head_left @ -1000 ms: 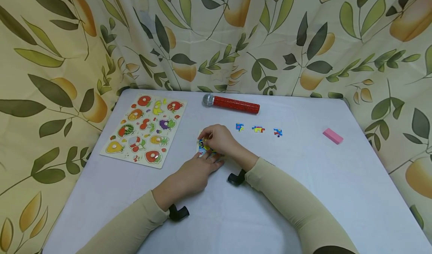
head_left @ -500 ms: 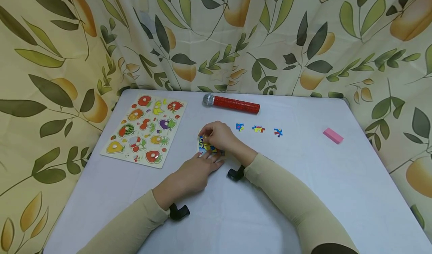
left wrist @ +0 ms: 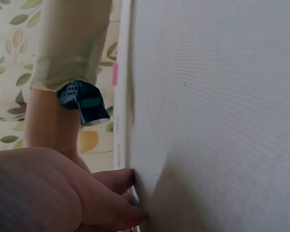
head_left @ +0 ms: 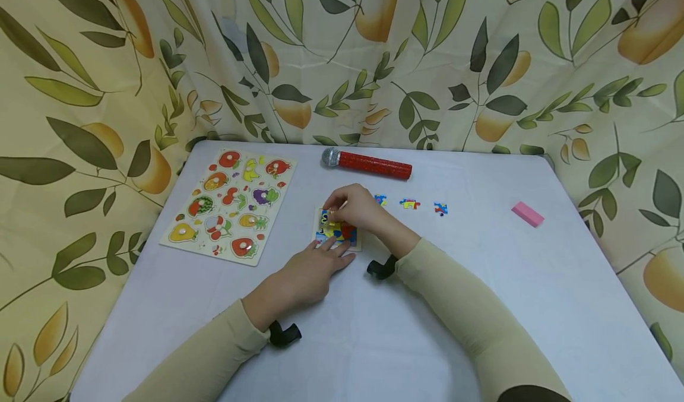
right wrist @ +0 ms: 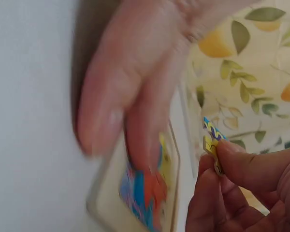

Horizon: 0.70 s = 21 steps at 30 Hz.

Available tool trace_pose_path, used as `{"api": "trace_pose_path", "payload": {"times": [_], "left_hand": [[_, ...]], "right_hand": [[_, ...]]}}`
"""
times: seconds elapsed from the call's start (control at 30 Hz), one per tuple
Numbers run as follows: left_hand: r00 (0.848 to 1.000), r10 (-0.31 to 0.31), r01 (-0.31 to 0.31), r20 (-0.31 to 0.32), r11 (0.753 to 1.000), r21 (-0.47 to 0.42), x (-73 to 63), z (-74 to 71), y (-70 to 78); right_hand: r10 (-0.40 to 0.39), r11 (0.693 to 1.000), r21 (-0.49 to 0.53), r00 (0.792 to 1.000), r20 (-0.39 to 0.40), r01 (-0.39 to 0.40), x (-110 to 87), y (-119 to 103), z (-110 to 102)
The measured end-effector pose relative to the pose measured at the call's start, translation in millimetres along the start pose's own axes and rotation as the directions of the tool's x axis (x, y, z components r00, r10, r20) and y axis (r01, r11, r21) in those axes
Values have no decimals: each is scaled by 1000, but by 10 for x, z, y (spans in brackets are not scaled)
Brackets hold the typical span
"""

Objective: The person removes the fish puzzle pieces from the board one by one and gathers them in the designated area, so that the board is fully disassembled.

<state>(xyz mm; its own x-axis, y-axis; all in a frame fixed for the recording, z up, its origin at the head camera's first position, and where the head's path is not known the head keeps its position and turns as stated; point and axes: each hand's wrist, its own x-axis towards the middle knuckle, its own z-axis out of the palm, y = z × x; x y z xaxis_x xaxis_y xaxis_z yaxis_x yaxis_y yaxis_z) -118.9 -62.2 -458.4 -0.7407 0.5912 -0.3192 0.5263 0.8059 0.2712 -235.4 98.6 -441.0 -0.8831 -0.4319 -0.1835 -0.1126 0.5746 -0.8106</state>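
two hands are at work: the left hand (head_left: 312, 272) has its fingers straight and slightly spread, resting on the near edge of one small puzzle board (right wrist: 105, 205), while the right hand (head_left: 360, 208) pinches one puzzle piece (right wrist: 213, 140) between thumb and fingers, over the far left part of that board. three loose pieces (head_left: 409, 204) lie in a row to the right of the right fingers, the nearest partly hidden behind that hand. beyond the fingers lies one red microphone (head_left: 370, 165) with a silver head; left of them, well apart, is one fruit board (head_left: 200, 237); far to their right sits one pink block (head_left: 528, 214), all on the white counter (head_left: 577, 313). two black wrist mounts (head_left: 285, 335) show, one under each sleeve cuff. the right wrist view gives what the head view barely does: the pinched piece's yellow and blue printed face, tilted and seemingly apart from the board, plus the board's thick pale rim. the left wrist view shows the left fingertips from low down, close against the counter, and a strip of pink past its edge. the whole fruit board and microphone show in the head view alone.
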Motion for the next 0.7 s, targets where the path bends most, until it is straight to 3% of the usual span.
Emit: {"api": "trace_pose_path", "payload": {"times": [0.33, 0.7], "left_hand": [[996, -63, 64, 55, 998, -12, -4, -35, 55], [998, -51, 51, 41, 999, -6, -22, -42, 55]], "right_hand": [[100, 995, 5, 994, -45, -100, -203, 311, -392], [171, 985, -11, 983, -69, -172, -371, 577, -636]]}}
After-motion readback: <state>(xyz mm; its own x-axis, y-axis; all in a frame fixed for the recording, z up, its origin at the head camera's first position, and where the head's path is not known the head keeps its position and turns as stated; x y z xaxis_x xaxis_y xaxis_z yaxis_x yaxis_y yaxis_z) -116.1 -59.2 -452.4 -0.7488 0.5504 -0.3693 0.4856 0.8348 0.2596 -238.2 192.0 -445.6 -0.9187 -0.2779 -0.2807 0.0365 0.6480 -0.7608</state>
